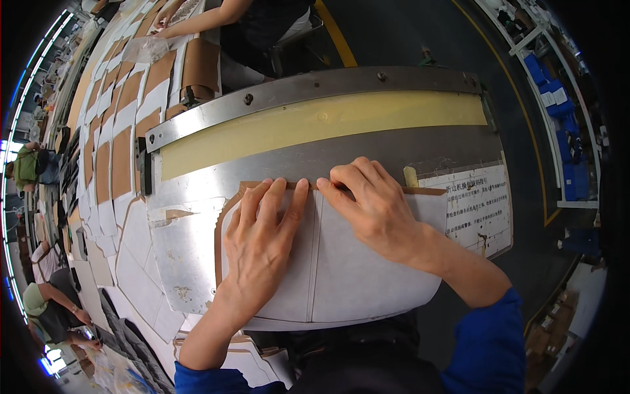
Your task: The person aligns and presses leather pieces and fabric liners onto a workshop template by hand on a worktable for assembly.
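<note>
A white panel (367, 276) with a brown folded edge and a seam down its middle lies across the metal plate (197, 203) of a bench machine. My left hand (259, 240) rests flat on the panel, fingers stretched, their tips at the brown top edge near the seam. Just right of the seam, my right hand (377, 213) has its fingers curled, with thumb and forefinger closed on that same edge. The hand itself hides exactly how the edge sits between them. The panel's near side hangs over the front of the machine.
A metal bar (315, 84) with a yellow strip (328, 118) spans the machine's far side. A printed sheet (482, 203) lies at right. Left, a long table carries brown and white pieces (121, 157). Another person's arm (203, 20) works beyond. Blue bins (564, 125) fill a right-hand shelf.
</note>
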